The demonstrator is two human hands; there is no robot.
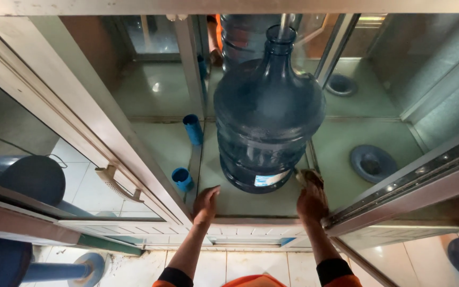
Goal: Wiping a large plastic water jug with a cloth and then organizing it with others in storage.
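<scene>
Two hands (206,204) (311,201) rest just before the upright water jug (268,106).

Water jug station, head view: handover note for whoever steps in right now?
Left hand: empty, open, resting on the cabinet floor just in front of the big blue water jug.
Right hand: holds a brownish cloth at the jug's lower right, near its base.
Jug stands upright inside the open cabinet, neck under a pipe.
Two blue cups sit to its left.
Done: jug in place. Left: cannot tell whether it is filled or capped.
</scene>
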